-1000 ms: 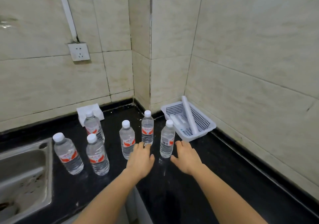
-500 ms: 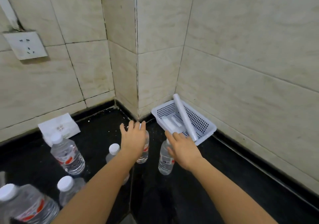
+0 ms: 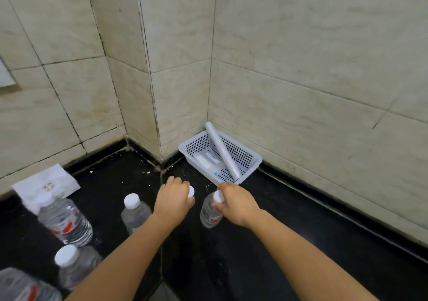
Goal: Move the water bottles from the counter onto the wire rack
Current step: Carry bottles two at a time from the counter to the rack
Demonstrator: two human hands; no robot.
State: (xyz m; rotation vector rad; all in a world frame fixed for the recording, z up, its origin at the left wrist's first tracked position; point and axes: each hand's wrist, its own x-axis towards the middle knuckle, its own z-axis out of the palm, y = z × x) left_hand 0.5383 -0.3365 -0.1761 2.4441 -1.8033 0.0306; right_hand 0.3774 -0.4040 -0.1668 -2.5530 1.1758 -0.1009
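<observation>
Grabbing two at once: the left hand (image 3: pixel 173 204) is curled over the top of one water bottle (image 3: pixel 191 192), with only its white cap showing. The right hand (image 3: pixel 236 204) pinches the neck of a second bottle (image 3: pixel 209 215) just under the cap. Both seem to sit on the black counter (image 3: pixel 301 242), near the white perforated basket (image 3: pixel 253 160). Four more bottles (image 3: pixel 64 219) wait off to the left. They look full, so probably a bit hefty, with thin squishy walls and slick plastic. I'd hold them by the stiff neck. No wire rack in sight.
</observation>
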